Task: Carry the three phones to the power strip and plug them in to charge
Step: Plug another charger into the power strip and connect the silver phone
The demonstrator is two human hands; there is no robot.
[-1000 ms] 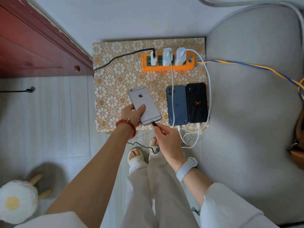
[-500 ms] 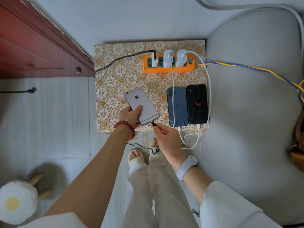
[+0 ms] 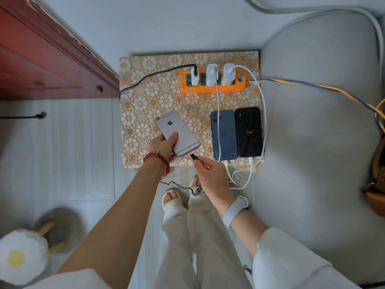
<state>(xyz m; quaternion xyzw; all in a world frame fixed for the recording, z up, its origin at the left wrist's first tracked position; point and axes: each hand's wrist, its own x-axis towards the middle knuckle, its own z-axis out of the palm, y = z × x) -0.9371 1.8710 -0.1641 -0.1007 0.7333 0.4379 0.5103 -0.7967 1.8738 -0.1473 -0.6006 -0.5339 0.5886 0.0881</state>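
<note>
My left hand (image 3: 163, 150) grips a silver phone (image 3: 177, 135), back up, just above the floral-covered stand (image 3: 145, 97). My right hand (image 3: 210, 174) pinches the black cable's plug (image 3: 193, 156) at the phone's bottom port. A blue phone (image 3: 224, 135) and a black phone with a red spider (image 3: 249, 132) lie side by side on the stand's right, each with a white cable in its near end. At the back lies the orange power strip (image 3: 212, 88), holding three white chargers.
A red wooden cabinet (image 3: 41, 59) runs along the left. A grey cushioned seat (image 3: 323, 122) borders the stand on the right, with a blue-yellow cord (image 3: 312, 88) across it. A fried-egg plush stool (image 3: 20, 255) stands at lower left. My slippered feet (image 3: 173, 199) are at the stand's front.
The silver phone has shifted slightly left and back in my left hand. My right hand keeps the plug at its port. The view has tilted a little.
</note>
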